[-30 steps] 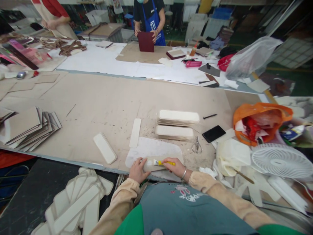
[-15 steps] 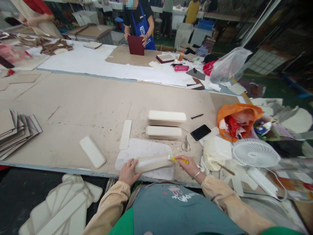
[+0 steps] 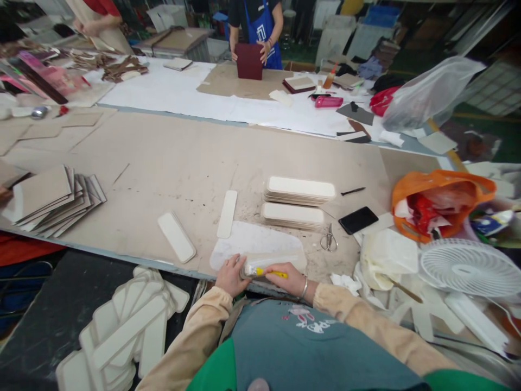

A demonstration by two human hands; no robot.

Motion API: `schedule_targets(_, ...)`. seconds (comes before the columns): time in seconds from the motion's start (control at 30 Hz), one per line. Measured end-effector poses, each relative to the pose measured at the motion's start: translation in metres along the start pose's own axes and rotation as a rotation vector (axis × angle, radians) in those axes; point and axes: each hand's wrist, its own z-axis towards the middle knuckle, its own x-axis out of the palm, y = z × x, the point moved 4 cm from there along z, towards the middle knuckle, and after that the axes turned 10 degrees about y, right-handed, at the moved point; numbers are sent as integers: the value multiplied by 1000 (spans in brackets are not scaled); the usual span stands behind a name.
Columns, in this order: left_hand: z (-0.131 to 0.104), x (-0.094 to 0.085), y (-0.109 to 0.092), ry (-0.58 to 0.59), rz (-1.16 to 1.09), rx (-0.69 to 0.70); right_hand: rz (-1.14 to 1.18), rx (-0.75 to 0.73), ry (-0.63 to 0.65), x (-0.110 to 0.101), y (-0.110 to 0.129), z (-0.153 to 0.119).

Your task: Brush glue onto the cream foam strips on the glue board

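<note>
A long cream strip (image 3: 280,259) with rounded ends lies on a whitish sheet (image 3: 260,233) at the table's front edge. My left hand (image 3: 231,276) grips the strip's left end, thumb on the near side and fingers on the far side. In my right hand (image 3: 287,278) is a brush (image 3: 271,272) with a yellow handle. Its pale bristles touch the strip close to my left fingers. Part of the strip is hidden behind the brush and my right hand. Beyond the sheet stand two stacks of similar strips (image 3: 300,190).
Scissors (image 3: 329,239), a black phone (image 3: 358,220), an orange bag (image 3: 443,179) and a white fan (image 3: 468,266) are on the right. Loose strips (image 3: 177,236) and folded panels (image 3: 57,195) lie left. More strips (image 3: 126,331) are piled below. A co-worker (image 3: 260,27) holds a maroon panel opposite.
My right hand has drawn the brush leftward along the strip, from its right end to near my left hand. The view has shifted, and a hand now shows by the folded panels at left.
</note>
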Motion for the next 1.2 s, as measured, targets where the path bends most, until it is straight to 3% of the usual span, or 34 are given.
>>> schedule_targets(0.13, 0, 1, 0, -14, 8, -1, -75, -6, 14, 6, -7, 13)
schedule_targets(0.3, 0, 2, -1, -31, 22, -26, -99, 12, 11, -3, -12, -2)
schedule_targets(0.47, -1, 1, -1, -45, 41, -16, -130, 81, -92, -28, -17, -33)
schedule_targets(0.77, 0, 5, 0, -88, 69, 23, -101, 304, -369, -79, -48, -86)
schedule_targets(0.93, 0, 6, 0, -90, 52, 16, -171, 287, -458, -95, -45, -101)
schedule_targets(1.07, 0, 6, 1, -80, 30, 9, -112, 250, -456, -84, -33, -92)
schedule_targets(1.2, 0, 8, 2, -83, 47, 21, 109, 246, -332, -50, -31, -60)
